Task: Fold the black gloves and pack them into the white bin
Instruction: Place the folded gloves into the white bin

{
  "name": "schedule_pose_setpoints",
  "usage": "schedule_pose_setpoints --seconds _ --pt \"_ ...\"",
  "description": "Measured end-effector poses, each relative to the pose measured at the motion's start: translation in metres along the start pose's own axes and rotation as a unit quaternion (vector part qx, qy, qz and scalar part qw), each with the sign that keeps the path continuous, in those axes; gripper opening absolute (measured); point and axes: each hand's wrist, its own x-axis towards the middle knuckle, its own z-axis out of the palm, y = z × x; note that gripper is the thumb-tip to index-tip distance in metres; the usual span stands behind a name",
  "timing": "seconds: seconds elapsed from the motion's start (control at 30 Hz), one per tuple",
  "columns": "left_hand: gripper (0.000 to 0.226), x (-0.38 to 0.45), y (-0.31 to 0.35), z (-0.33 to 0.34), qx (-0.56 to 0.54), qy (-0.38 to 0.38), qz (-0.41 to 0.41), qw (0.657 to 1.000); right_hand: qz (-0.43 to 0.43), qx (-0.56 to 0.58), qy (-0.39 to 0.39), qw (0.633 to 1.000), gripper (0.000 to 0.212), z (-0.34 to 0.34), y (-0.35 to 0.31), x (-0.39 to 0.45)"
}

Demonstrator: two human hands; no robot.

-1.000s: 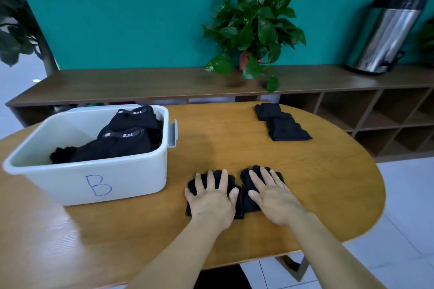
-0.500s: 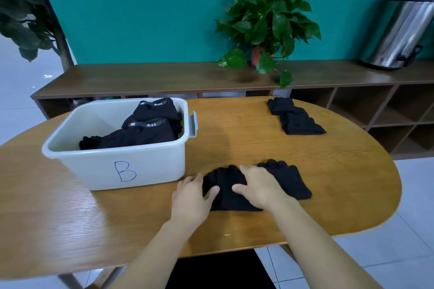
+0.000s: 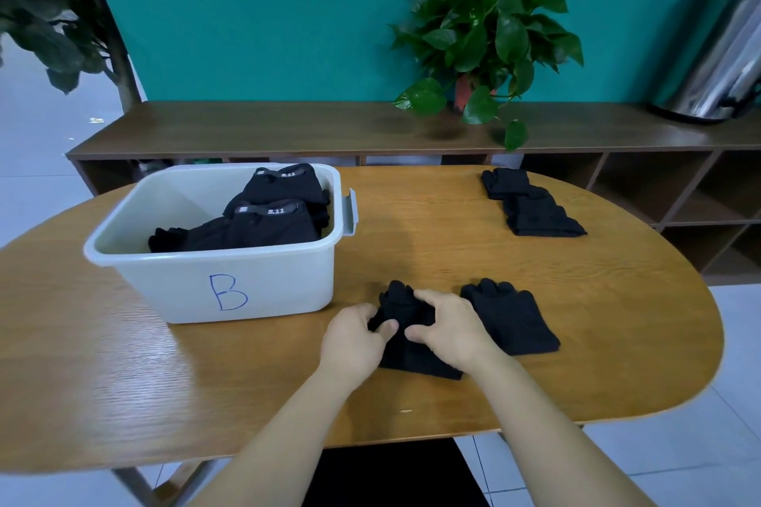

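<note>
A black glove (image 3: 405, 325) lies on the wooden table (image 3: 576, 321) near its front edge. My left hand (image 3: 354, 338) pinches its left side and my right hand (image 3: 449, 329) grips its right side, bunching the fabric so its fingers stick up. A second black glove (image 3: 510, 317) lies flat just to the right, untouched. The white bin (image 3: 230, 284), marked with a blue B, stands at the left and holds several folded black gloves (image 3: 271, 214).
Two more black gloves (image 3: 531, 204) lie at the far right of the table. Behind the table runs a low wooden shelf (image 3: 288, 128) with a potted plant (image 3: 482, 33) and a steel canister (image 3: 716, 53). The table's rounded edge drops off at the right.
Both hands went from lying flat on the two gloves to gathering the left glove between them. The right glove now lies uncovered. The camera has swung left and closer.
</note>
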Motion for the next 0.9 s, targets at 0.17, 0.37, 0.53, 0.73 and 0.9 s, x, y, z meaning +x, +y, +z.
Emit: schedule_pose_setpoints --seconds 0.17,0.37,0.53,0.73,0.9 --pt "0.017 -0.006 -0.001 -0.009 -0.080 -0.007 0.011 0.997 -0.014 0.033 0.006 0.999 0.068 -0.001 -0.003 -0.005" --pt "0.012 -0.022 0.010 -0.028 -0.123 -0.016 0.032 0.992 -0.029 0.038 0.018 0.999 0.068 -0.016 -0.018 -0.026" --pt "0.009 -0.041 0.039 -0.062 -0.154 -0.003 0.080 0.985 -0.085 0.038 0.046 0.995 0.065 -0.043 -0.053 -0.053" --pt "0.009 -0.058 0.072 -0.134 -0.154 0.045 0.133 0.978 -0.168 0.041 0.066 0.983 0.055 -0.069 -0.124 -0.062" --pt "0.015 -0.055 0.087 -0.206 -0.128 0.097 0.117 0.980 -0.236 -0.010 0.077 0.969 0.058 -0.077 -0.201 -0.043"
